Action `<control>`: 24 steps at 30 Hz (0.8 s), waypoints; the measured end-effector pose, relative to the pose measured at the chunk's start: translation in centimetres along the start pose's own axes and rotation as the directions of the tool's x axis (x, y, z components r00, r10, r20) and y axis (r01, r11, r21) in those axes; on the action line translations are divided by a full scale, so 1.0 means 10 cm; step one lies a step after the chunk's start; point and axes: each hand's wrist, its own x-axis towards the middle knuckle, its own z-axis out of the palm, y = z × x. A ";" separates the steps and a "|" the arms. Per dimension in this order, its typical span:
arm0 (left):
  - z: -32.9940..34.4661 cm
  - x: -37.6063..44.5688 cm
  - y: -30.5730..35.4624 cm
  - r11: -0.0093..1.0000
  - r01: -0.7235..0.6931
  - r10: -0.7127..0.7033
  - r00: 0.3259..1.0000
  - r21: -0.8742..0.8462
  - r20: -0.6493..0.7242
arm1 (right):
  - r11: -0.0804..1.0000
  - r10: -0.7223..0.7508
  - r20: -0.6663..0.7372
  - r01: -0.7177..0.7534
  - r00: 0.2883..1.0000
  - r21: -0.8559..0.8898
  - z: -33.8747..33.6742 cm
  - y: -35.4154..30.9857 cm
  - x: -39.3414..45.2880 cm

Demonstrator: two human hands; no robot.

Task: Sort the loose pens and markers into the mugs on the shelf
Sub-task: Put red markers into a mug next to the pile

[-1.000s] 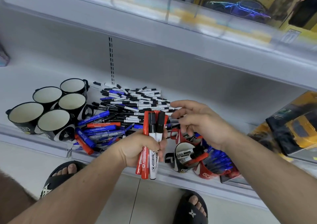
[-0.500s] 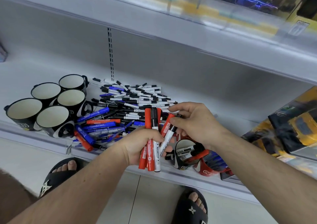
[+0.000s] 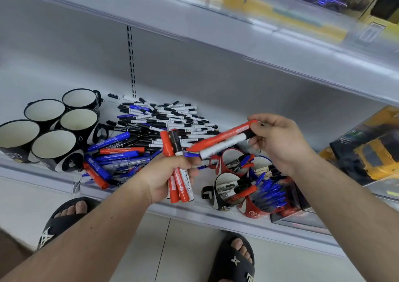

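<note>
Head view. Left hand [image 3: 167, 177] grips a bundle of markers [image 3: 179, 181], red and white-barrelled ones, standing nearly upright in the fist, caps up. Right hand [image 3: 278, 143] pinches two markers together at their far ends: a red marker [image 3: 222, 137] and a white marker [image 3: 220, 149], both blurred, slanting down toward the left fist, their low ends just beside the bundle.

Behind and left of the left hand: a loose pile of pens and markers [image 3: 151, 130] on the shelf [image 3: 54, 70], thin black-and-white pens at the back, thick blue and red markers at the front edge. Further left of the pile, five empty black mugs [image 3: 56, 150] stand clustered, touching.

Below the right hand: red mugs [image 3: 257, 210] and a black mug [image 3: 224, 193] near the shelf lip, holding blue pens and a few markers; the held pair hangs above them. Right of the right hand: boxed yellow toy cars [image 3: 371, 152], near the wrist.

Edges: shelf front lip [image 3: 194, 211] runs under both forearms; upper shelf [image 3: 237, 35] overhangs. Bare shelf surface lies behind the right hand, up to the back wall. Below the lip, tiled floor and two feet in black sandals [image 3: 235, 260].
</note>
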 end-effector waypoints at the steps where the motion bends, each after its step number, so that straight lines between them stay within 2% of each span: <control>1: -0.03 0.02 0.00 0.997 -0.045 0.042 0.998 -0.060 -0.042 | 0.981 0.119 -0.011 -0.116 0.993 0.158 0.00 0.04 0.03; 3: -0.04 0.03 -0.02 0.986 -0.118 0.104 0.988 -0.116 -0.117 | 0.832 0.349 0.099 -0.356 0.932 0.426 0.08 0.17 0.00; 4: -0.03 0.03 -0.03 0.982 -0.148 0.132 0.982 -0.116 -0.134 | 0.760 0.418 0.179 -0.451 0.891 0.468 0.16 0.25 -0.05; 6: 0.04 0.02 -0.03 0.974 -0.213 0.201 0.971 -0.084 -0.132 | 0.692 0.493 0.307 -0.581 0.814 0.428 0.35 0.42 -0.18; 9: 0.12 0.00 0.02 0.956 -0.287 0.287 0.958 -0.060 -0.011 | 0.656 0.538 0.383 -0.659 0.750 0.369 0.55 0.58 -0.30; 12: 0.15 -0.05 0.08 0.966 -0.253 0.257 0.963 -0.061 0.081 | 0.648 0.541 0.391 -0.665 0.745 0.371 0.58 0.63 -0.33; 14: 0.16 -0.09 0.11 0.966 -0.257 0.259 0.962 -0.035 0.085 | 0.683 0.528 0.379 -0.646 0.760 0.342 0.56 0.65 -0.30; 17: 0.13 -0.10 0.20 0.958 -0.287 0.287 0.958 -0.024 -0.003 | 0.845 0.429 0.288 -0.493 0.856 0.206 0.36 0.56 -0.17; 19: 0.09 -0.11 0.29 0.954 -0.301 0.301 0.953 0.021 -0.038 | 0.966 0.257 0.182 -0.260 0.949 -0.009 0.15 0.37 -0.10; 21: 0.07 -0.13 0.34 0.951 -0.284 0.289 0.957 0.125 -0.018 | 0.963 0.021 0.132 0.015 0.991 -0.270 -0.01 0.17 -0.06; 22: 0.08 -0.14 0.34 0.943 -0.269 0.273 0.962 0.194 0.003 | 0.929 -0.074 0.148 0.122 0.986 -0.349 -0.04 0.08 -0.07; 24: 0.12 -0.16 0.31 0.908 -0.246 0.243 0.969 0.339 0.052 | 0.868 -0.168 0.217 0.249 0.962 -0.430 -0.01 -0.04 -0.11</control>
